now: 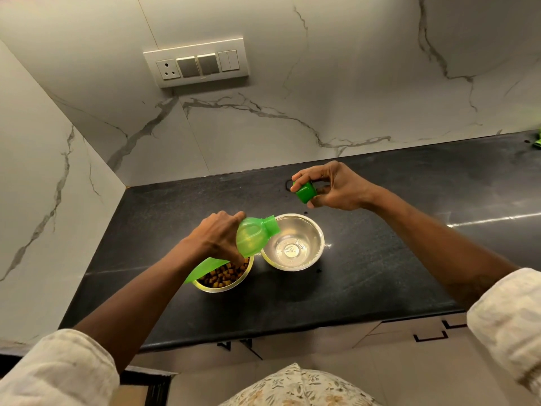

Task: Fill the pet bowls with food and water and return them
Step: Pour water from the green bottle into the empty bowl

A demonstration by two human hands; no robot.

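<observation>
A: A black table (380,200) in a marble-walled corner carries two steel bowls, touching or nearly so. The near bowl (234,284) holds brown kibble; the far bowl (292,244) looks empty or barely wet.

B: And the green bottle (251,238)?

A: Tilted, its open mouth over the far bowl's rim. The left hand (215,237) is closed around its body, above the kibble bowl. No stream of water is visible.

B: The right hand (336,187)?

A: Held above the table behind the bowls, fingertips pinching the green cap (306,193).

B: How will these things handle?

A: The bottle looks like thin, soft plastic, so a firm mid-body grip seems wise; squeezing could make it gush. The steel bowls are stiff and likely slick when wet. Once filled, each is best taken level by opposite rims.
</observation>
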